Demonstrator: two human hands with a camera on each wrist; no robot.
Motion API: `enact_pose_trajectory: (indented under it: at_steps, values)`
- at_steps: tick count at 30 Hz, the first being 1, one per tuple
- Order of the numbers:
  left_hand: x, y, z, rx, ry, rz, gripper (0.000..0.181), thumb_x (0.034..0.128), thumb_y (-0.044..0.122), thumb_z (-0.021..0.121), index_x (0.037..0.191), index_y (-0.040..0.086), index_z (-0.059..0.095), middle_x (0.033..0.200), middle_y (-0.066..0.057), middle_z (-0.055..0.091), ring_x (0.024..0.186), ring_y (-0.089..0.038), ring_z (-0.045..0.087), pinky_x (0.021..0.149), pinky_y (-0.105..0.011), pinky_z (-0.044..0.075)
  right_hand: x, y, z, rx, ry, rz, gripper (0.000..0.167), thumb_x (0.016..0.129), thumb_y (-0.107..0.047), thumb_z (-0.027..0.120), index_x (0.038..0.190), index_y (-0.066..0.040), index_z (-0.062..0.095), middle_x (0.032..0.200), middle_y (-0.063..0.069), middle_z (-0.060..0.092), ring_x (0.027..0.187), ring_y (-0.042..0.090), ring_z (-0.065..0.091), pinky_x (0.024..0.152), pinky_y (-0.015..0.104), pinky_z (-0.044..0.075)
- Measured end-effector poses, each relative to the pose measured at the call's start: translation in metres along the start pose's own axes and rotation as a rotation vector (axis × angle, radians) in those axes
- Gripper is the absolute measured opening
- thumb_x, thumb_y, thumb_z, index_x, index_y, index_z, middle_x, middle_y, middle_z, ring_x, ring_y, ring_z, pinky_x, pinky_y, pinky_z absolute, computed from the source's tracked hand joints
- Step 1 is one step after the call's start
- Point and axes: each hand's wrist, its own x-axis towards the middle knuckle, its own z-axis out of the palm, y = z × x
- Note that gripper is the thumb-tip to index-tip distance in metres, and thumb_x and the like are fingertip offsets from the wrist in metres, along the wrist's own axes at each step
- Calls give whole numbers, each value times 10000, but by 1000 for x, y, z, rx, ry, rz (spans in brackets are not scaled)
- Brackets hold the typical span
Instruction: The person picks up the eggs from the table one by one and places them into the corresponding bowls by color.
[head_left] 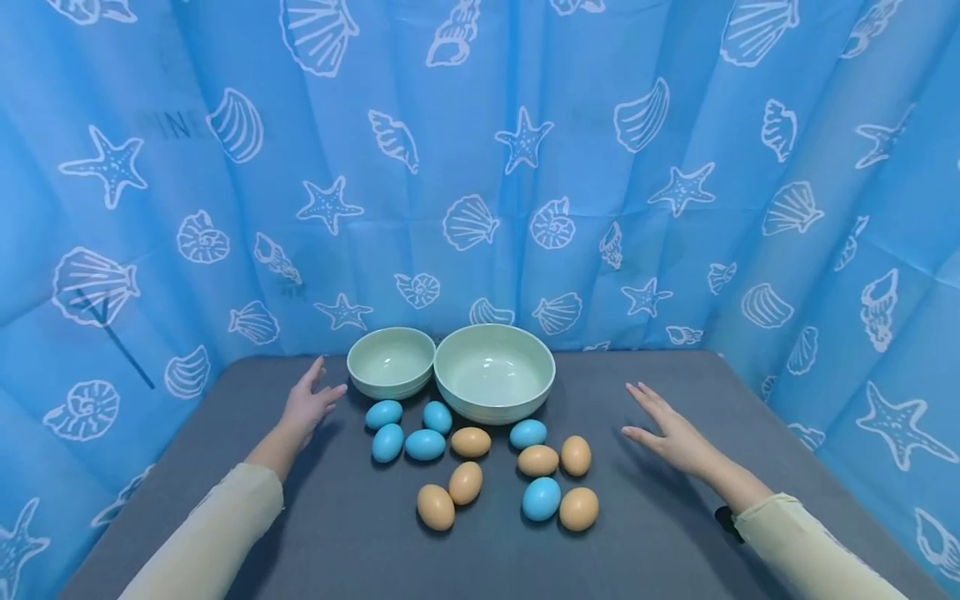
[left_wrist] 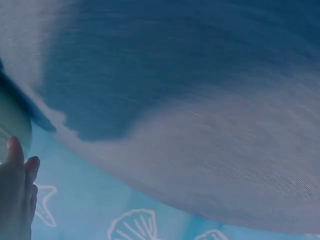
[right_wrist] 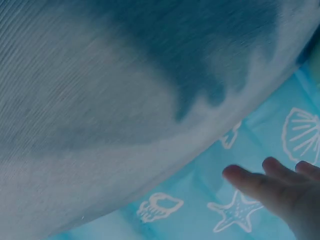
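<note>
Reference item: large bowl [head_left: 495, 371], pale green, upright near the rear edge of the grey desk [head_left: 337, 542], with a blue shell-printed curtain [head_left: 525, 267] behind. Farthest left of the large bowl: left hand [head_left: 306, 407], raised above the desk, just beside the small bowl, with fingers extended and slightly parted. Directly left of the large bowl: small bowl [head_left: 390, 362], same green, upright, with rim touching or nearly so. At the front left of the large bowl: four blue eggs [head_left: 387, 443], closely grouped; nearer the viewer, two brown eggs [head_left: 436, 507], lying end to side. Just in front of the large bowl: single brown egg [head_left: 471, 442]. At the front right of the large bowl: two more blue eggs [head_left: 541, 499] among three further brown eggs [head_left: 576, 456]. Farthest right of the large bowl, well apart: right hand [head_left: 675, 437], above the desk, with fingers straightened and thumb spread; dark wristband [head_left: 727, 523] at sleeve edge.
</note>
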Motion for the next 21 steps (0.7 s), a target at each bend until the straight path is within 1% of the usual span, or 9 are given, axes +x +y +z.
enact_pose_trajectory:
  at_steps: [3, 5, 9, 12, 15, 17, 21]
  values:
    - [11, 2, 11, -34, 25, -14, 766, 1013, 83, 516, 1567, 128, -10, 1605, -212, 4, 1435, -435, 118, 1123, -518, 295, 0, -5, 3, 48, -11, -19, 802, 894, -230, 713, 1496, 58, 269, 1519, 359, 168, 1356, 575, 165, 1008, 743, 240]
    - [17, 2, 17, -51, 40, -21, 754, 1007, 54, 513, 1568, 118, 12, 1605, -207, 24, 1439, -424, 113, 1129, -518, 285, 0, -8, 5, 77, -31, -21, 835, 863, -192, 746, 1496, 61, 264, 1514, 365, 177, 1341, 578, 209, 1002, 728, 279]
    - [30, 3, 25, -91, 65, -27, 749, 998, 18, 512, 1569, 114, 36, 1606, -188, 40, 1452, -375, 111, 1142, -486, 275, 4, -14, 11, 173, -112, -12, 877, 855, -154, 755, 1513, 53, 214, 1518, 363, 169, 1304, 585, 287, 996, 709, 319]
    - [36, 4, 28, -104, 84, -27, 752, 995, 14, 520, 1570, 117, 47, 1608, -172, 44, 1459, -342, 107, 1144, -460, 279, 7, -19, 15, 252, -170, -19, 876, 872, -145, 740, 1521, 50, 185, 1528, 348, 163, 1302, 585, 296, 1010, 707, 307]
    - [39, 5, 29, -98, 104, -31, 761, 988, 3, 530, 1571, 120, 57, 1611, -159, 45, 1464, -326, 94, 1149, -456, 270, 10, -22, 18, 330, -202, -42, 850, 891, -132, 718, 1520, 59, 179, 1529, 344, 171, 1319, 577, 274, 1032, 687, 299]
    - [41, 5, 29, -91, 104, -37, 767, 988, -1, 529, 1571, 126, 47, 1614, -146, 34, 1467, -317, 81, 1155, -456, 253, 11, -23, 19, 373, -222, -53, 833, 904, -123, 702, 1518, 66, 172, 1522, 350, 184, 1328, 570, 265, 1038, 661, 317]
    - [44, 4, 30, -88, 93, -59, 762, 994, 4, 518, 1571, 146, 41, 1619, -103, 31, 1469, -288, 77, 1160, -438, 245, 12, -25, 22, 421, -265, -38, 832, 910, -136, 697, 1520, 63, 167, 1515, 354, 200, 1347, 549, 251, 1058, 636, 307]
